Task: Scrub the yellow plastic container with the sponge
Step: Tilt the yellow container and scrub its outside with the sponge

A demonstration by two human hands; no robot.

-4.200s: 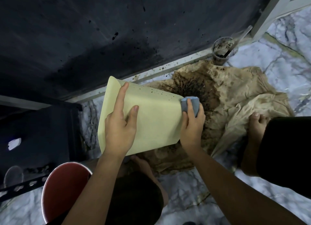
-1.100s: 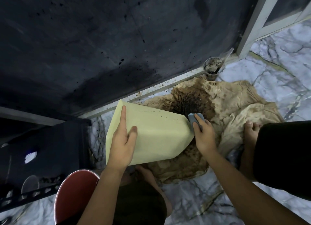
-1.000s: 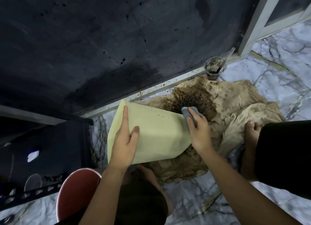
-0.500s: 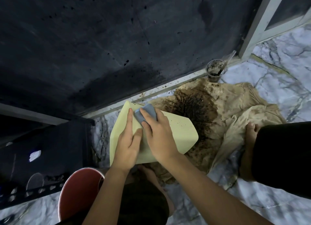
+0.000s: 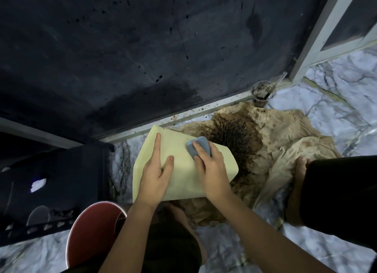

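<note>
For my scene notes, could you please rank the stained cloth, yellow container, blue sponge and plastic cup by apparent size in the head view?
1. Stained beige cloth
2. Yellow plastic container
3. Clear plastic cup and blue sponge: similar, sponge partly hidden

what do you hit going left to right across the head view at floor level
black crate → red bucket → left hand → sponge → stained cloth → bare foot

Two hands (image 5: 157,176), one sponge (image 5: 199,148), one container (image 5: 183,170)
</note>
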